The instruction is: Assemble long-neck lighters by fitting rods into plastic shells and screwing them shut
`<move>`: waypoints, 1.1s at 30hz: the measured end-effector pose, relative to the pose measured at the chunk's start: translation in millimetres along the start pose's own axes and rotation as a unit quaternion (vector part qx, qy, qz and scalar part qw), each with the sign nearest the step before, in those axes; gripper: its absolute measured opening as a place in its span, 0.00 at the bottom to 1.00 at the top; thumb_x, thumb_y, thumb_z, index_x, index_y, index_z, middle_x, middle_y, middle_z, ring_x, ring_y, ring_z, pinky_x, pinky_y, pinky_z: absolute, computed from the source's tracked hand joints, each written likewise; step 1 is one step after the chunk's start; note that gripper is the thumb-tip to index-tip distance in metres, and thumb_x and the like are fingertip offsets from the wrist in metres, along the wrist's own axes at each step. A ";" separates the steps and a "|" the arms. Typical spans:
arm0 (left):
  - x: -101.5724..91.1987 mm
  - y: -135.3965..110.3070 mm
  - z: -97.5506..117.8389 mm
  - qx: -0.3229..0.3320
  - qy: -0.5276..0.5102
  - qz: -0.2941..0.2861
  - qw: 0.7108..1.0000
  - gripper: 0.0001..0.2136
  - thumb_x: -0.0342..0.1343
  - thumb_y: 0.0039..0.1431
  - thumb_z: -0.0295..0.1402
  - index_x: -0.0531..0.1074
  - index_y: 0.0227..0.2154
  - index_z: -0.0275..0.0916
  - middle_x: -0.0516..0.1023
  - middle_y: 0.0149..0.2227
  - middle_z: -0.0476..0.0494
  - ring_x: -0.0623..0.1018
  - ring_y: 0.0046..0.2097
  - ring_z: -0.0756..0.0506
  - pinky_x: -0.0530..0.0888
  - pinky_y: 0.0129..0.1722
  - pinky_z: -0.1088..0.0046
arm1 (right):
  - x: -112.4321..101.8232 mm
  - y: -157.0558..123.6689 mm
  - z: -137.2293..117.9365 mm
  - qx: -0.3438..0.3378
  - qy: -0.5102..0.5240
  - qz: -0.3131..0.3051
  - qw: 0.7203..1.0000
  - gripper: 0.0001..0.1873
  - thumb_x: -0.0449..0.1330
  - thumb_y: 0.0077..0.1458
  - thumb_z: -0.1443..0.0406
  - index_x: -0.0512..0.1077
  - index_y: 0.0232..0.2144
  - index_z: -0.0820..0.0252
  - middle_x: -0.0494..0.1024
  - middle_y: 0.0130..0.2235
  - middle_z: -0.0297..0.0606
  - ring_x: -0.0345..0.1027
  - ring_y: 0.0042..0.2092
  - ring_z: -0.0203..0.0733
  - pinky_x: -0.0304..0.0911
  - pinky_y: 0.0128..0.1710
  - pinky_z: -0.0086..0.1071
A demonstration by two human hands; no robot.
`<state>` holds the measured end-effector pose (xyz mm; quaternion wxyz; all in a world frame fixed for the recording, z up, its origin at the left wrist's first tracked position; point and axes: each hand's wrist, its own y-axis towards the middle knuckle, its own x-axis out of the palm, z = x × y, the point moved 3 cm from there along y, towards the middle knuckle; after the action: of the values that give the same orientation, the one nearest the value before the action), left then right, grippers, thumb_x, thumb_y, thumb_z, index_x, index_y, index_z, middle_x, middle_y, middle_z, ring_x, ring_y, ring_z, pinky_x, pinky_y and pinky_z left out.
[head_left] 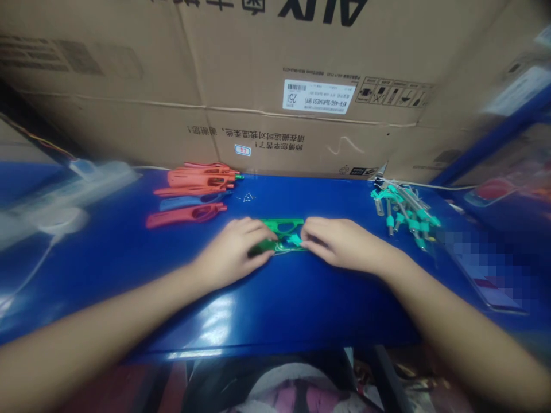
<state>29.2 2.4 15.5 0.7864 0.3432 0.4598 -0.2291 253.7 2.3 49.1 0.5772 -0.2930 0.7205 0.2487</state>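
Observation:
A green lighter casing [282,221] lies on the blue table, with its inner side facing up. My left hand [239,249] wraps its left end, fingers curled and thumb along the near edge. A small teal lighter part [295,240] and thin wires show inside the casing. At the right end my right hand [338,241] is closed, fingertips pinched against the teal part; what lies beneath those fingers is hidden.
Orange, red and blue lighter bodies [187,215] lie at back left. Several metal tubes with teal ends [407,212] are heaped at back right. A phone-like slab [495,287] rests at right, a white round device [64,221] at left. A cardboard box [241,69] walls the back.

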 end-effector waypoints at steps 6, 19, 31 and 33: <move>3.6 -1.4 -2.4 -0.018 0.007 -0.005 1.000 0.12 0.56 0.66 0.36 0.73 0.50 0.41 0.79 0.50 0.41 0.75 0.52 0.39 0.67 0.51 0.58 | 10.2 5.4 -0.9 -0.019 -0.003 -0.008 1.000 0.07 0.51 0.68 0.63 0.66 0.40 0.58 0.73 0.41 0.38 0.65 0.34 0.38 0.55 0.32 0.31; 5.7 0.0 -0.8 -0.040 -0.070 0.002 0.997 0.10 0.59 0.62 0.32 0.75 0.46 0.40 0.78 0.46 0.40 0.76 0.49 0.39 0.72 0.52 0.57 | 20.0 11.4 -3.2 -0.014 0.000 0.010 1.000 0.08 0.51 0.68 0.63 0.68 0.39 0.59 0.73 0.41 0.39 0.65 0.34 0.38 0.55 0.32 0.31; 4.2 -1.3 3.0 -0.067 -0.114 -0.014 0.991 0.09 0.61 0.61 0.31 0.77 0.44 0.37 0.77 0.43 0.40 0.77 0.47 0.40 0.74 0.49 0.61 | 26.7 9.2 -6.9 -0.105 -0.040 0.073 0.991 0.10 0.51 0.69 0.64 0.70 0.36 0.60 0.74 0.36 0.37 0.63 0.33 0.37 0.52 0.31 0.31; 4.5 -1.3 3.3 -0.071 -0.122 -0.016 0.990 0.09 0.62 0.60 0.31 0.77 0.43 0.37 0.77 0.42 0.41 0.77 0.46 0.40 0.74 0.48 0.61 | 27.6 8.5 -7.5 -0.118 -0.062 0.085 0.987 0.11 0.50 0.69 0.64 0.70 0.36 0.60 0.73 0.36 0.37 0.62 0.32 0.37 0.51 0.30 0.31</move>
<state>32.3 -1.2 12.3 0.8549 0.2487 0.3813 -0.2488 238.0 -0.7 23.9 0.5586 -0.2808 0.6714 0.3980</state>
